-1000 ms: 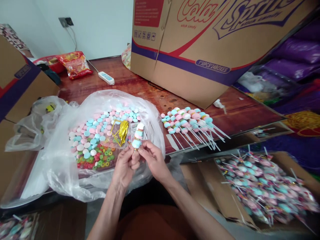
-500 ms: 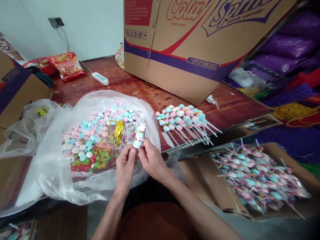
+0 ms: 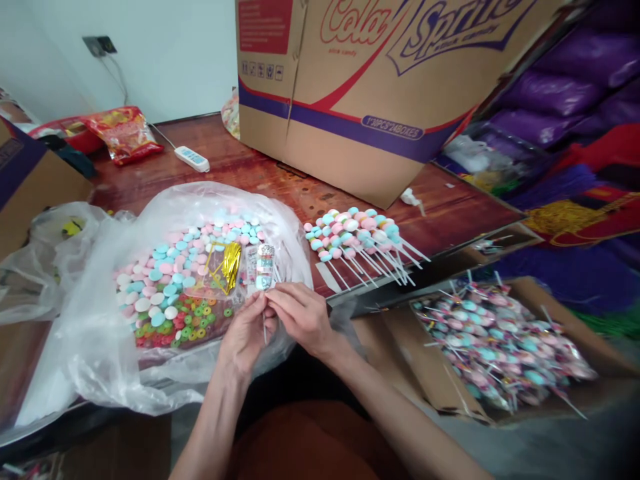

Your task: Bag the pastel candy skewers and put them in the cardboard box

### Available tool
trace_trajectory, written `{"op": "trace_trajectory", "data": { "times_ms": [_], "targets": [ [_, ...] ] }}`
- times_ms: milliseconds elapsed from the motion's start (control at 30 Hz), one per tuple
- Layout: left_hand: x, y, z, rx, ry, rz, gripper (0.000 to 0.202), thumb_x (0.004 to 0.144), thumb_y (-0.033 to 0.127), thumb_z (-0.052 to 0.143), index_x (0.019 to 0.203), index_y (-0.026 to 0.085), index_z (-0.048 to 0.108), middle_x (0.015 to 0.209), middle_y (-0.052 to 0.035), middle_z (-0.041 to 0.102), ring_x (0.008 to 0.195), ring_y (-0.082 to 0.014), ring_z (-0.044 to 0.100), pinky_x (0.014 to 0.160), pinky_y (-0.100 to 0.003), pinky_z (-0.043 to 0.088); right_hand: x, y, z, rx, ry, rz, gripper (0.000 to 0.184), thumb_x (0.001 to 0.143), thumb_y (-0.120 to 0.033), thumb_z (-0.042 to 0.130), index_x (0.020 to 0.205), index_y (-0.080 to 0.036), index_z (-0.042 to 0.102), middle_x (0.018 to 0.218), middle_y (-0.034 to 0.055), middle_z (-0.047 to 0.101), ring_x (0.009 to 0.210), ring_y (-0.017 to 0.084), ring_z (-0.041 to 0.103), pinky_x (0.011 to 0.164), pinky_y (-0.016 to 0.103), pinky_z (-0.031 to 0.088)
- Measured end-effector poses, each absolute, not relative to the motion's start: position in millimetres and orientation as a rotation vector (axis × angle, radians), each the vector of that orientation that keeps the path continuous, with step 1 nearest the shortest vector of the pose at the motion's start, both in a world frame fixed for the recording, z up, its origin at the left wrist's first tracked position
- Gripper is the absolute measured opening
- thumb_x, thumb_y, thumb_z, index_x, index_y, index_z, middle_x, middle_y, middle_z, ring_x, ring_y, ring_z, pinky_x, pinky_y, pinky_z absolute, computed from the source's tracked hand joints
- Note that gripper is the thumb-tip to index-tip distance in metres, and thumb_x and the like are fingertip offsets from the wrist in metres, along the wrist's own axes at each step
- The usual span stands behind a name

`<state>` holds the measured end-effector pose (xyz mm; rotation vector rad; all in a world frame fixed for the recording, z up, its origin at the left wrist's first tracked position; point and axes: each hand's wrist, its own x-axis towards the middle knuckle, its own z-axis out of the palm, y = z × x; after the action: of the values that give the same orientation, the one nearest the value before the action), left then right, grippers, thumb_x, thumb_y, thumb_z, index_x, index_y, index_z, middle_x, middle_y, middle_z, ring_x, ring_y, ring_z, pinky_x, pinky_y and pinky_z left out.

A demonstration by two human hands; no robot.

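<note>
Leftmost, a crumpled clear bag [image 3: 37, 267] rests beside a large open plastic bag [image 3: 103, 363]; behind them, a red packet [image 3: 123, 137] leans against a red basket [image 3: 80, 140]. The large bag contains pink, blue and white candies [image 3: 157, 273], with red, green and orange ring candies [image 3: 197, 320] along its near side. A clear pouch [image 3: 200, 287] with gold ties [image 3: 231, 267] lies on the contents.

To the right, the wrapped candy stick [image 3: 265, 267] is upright in front of the person, above both hands. The left hand [image 3: 245, 333] pinches it just below the candies; the right hand [image 3: 304, 320] closes its fingertips at the same point — whether these also grip a tie cannot be told.

Farther right, unwrapped candy sticks [image 3: 353, 233] lie piled on the table [image 3: 200, 137], in front of a printed carton [image 3: 345, 150]. At lower right, an open cardboard box [image 3: 435, 380] contains many wrapped candy sticks [image 3: 500, 340] — heaped, sticks pointing in various directions.
</note>
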<state>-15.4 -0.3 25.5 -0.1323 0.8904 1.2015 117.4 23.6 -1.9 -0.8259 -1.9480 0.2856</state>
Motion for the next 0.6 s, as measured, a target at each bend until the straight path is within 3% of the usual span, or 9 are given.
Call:
{"op": "trace_trajectory", "data": {
  "times_ms": [133, 233, 400, 500, 600],
  "targets": [
    [-7, -4, 34, -0.134, 0.900, 1.217, 0.014, 0.085, 0.002, 0.057, 0.077, 0.014, 0.061, 0.066, 0.0018, 0.060, 0.053, -0.0049, 0.055, 0.044, -0.012, 0.044, 117, 27, 4, -0.812, -1.981, 0.149, 0.023, 0.097, -0.018, 0.045, 0.090, -0.018, 0.067, 0.085, 0.0079, 0.070, 0.080, 0.017, 0.064, 0.073, 0.030, 0.051],
    [-3, -3, 35, -0.052, 0.929, 1.262, 0.014, 0.089, 0.008, 0.055, 0.081, 0.016, 0.064, 0.074, 0.0012, 0.065, 0.062, -0.0056, 0.061, 0.058, -0.014, 0.053, 111, 23, 8, -0.915, -1.996, 0.191, 0.026, 0.097, -0.021, 0.039, 0.088, -0.017, 0.063, 0.082, 0.0089, 0.066, 0.079, 0.019, 0.061, 0.075, 0.032, 0.050],
    [-1, 10, 35, 0.223, 1.048, 1.183, 0.029, 0.096, 0.039, 0.049, 0.085, 0.023, 0.071, 0.084, -0.0017, 0.071, 0.083, -0.0129, 0.065, 0.068, -0.020, 0.057, 111, 11, 11, -1.093, -1.761, 0.526, 0.015, 0.092, -0.026, 0.044, 0.084, -0.021, 0.055, 0.080, 0.0050, 0.062, 0.079, 0.017, 0.060, 0.078, 0.029, 0.050],
    [3, 10, 36, 0.601, 1.082, 1.259, 0.046, 0.087, 0.063, 0.049, 0.073, 0.026, 0.072, 0.086, -0.0033, 0.070, 0.096, -0.0212, 0.062, 0.068, -0.027, 0.058, 126, 8, 26, -1.114, -1.476, 0.778, 0.011, 0.090, -0.028, 0.049, 0.082, -0.021, 0.053, 0.078, 0.0010, 0.060, 0.073, 0.013, 0.058, 0.070, 0.024, 0.048],
    [12, 4, 30, 0.861, 1.131, 1.186, 0.053, 0.081, 0.070, 0.050, 0.063, 0.026, 0.071, 0.078, -0.0065, 0.067, 0.093, -0.0257, 0.060, 0.070, -0.033, 0.057, 147, 4, 45, -1.121, -1.338, 0.818, 0.012, 0.087, -0.028, 0.053, 0.077, -0.021, 0.054, 0.075, -0.0004, 0.058, 0.068, 0.012, 0.054, 0.066, 0.023, 0.047]
  ]
}}
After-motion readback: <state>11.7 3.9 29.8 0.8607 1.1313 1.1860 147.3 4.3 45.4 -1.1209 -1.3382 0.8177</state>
